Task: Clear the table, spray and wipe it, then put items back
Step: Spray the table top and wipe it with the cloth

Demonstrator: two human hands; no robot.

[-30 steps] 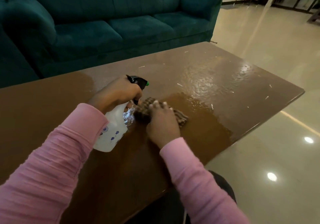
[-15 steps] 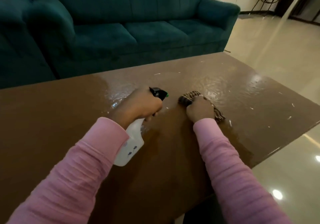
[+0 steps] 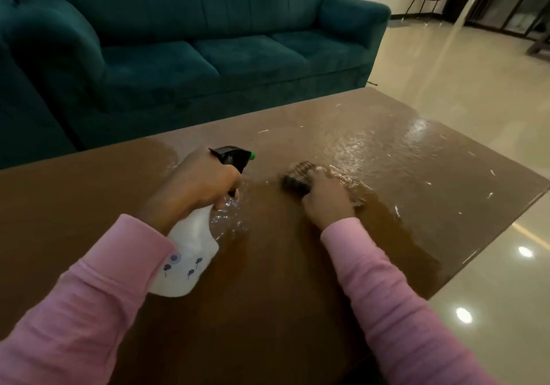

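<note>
Mid-table (image 3: 268,310), left hand (image 3: 202,182) grips bottle (image 3: 190,253), right hand (image 3: 327,203) cloth (image 3: 296,178).

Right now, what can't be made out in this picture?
Head view only:
1. Cloth: mostly under the right hand, motion-blurred; pattern unclear.
2. Spray bottle trigger: mostly hidden by the left hand gripping it.
3. Table: near edge cut off by the frame and covered by sleeves.
</note>
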